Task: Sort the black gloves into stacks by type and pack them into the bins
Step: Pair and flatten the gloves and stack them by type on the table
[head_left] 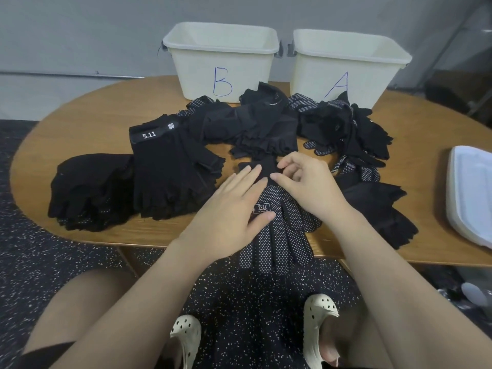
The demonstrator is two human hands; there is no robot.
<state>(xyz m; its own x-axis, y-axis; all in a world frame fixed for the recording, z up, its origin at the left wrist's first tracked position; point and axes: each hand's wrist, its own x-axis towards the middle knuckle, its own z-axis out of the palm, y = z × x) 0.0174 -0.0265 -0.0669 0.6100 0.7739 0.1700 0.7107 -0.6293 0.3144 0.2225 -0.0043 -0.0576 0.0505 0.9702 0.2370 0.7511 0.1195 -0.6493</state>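
Note:
A black glove with white grip dots (282,235) lies at the table's front edge, its fingers hanging over the rim. My left hand (234,209) presses flat on its palm area. My right hand (306,179) has curled fingers at the glove's cuff, thumb and fingertips touching the fabric. A stack of fingerless 5.11 gloves (170,171) sits to the left, with a stack of plain black gloves (90,190) beside it. An unsorted heap (266,123) spreads before bin B (221,59) and bin A (348,65).
Both white bins stand at the back of the oval wooden table (80,115). More dotted gloves (354,139) and fingerless gloves (378,209) lie on the right. A white lid or tray (471,193) rests at the right edge. The floor is speckled dark.

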